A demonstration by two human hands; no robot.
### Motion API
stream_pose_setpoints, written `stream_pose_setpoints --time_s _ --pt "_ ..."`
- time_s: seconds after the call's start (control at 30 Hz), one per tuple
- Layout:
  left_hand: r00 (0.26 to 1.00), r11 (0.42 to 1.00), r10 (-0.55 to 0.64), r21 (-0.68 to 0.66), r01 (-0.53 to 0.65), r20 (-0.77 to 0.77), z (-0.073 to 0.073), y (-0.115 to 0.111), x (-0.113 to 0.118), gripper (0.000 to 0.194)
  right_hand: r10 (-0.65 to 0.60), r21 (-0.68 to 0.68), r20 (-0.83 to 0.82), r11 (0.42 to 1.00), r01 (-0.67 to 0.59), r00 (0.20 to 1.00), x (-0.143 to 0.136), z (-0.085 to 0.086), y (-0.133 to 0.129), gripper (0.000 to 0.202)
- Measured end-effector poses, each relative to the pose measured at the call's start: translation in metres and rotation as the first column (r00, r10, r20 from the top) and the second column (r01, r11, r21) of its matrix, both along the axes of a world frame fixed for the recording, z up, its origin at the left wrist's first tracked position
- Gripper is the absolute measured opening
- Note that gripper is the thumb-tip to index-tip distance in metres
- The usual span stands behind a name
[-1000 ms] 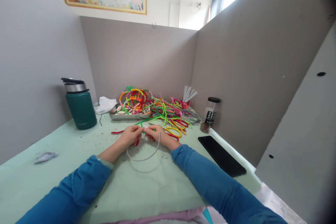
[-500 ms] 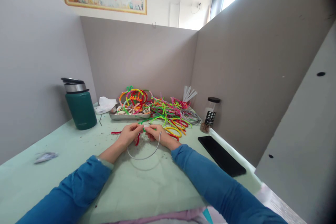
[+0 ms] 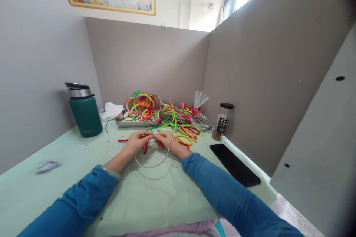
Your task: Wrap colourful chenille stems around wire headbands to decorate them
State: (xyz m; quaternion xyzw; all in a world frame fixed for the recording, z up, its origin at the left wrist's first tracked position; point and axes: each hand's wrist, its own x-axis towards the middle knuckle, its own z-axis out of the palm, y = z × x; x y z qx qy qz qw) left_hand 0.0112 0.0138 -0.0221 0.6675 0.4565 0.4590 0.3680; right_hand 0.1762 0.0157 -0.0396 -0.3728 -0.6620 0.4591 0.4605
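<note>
My left hand and my right hand meet fingertip to fingertip above the table, both closed in a pinch. Between them is a green fuzzy stem, its upper end sticking up past the fingers. A thin grey-white cord hangs in a loop below the hands, one side rising across my right hand and the other toward my left. Red fuzzy stem pieces show beside and under my left hand. The exact spot where stem and cord meet is hidden by the fingers.
Behind the hands are a metal tray of small pieces with colourful rings, and a heap of fuzzy stems. A green bottle and white tissue stand left. Right are a jar and black phone.
The fingers have shifted slightly at the pinch; a white bit seen between them earlier is no longer visible, and more green stem shows above. The cord loop has risen slightly.
</note>
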Motion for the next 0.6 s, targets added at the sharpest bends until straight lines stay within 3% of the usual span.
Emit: stream_pose_setpoints --time_s 0.6 --pt "0.991 0.997 -0.062 0.047 0.067 -0.116 -0.009 0.010 -0.004 0.036 0.024 0.024 0.031 0.999 -0.024 0.999 0.001 0.003 -0.004 0.037"
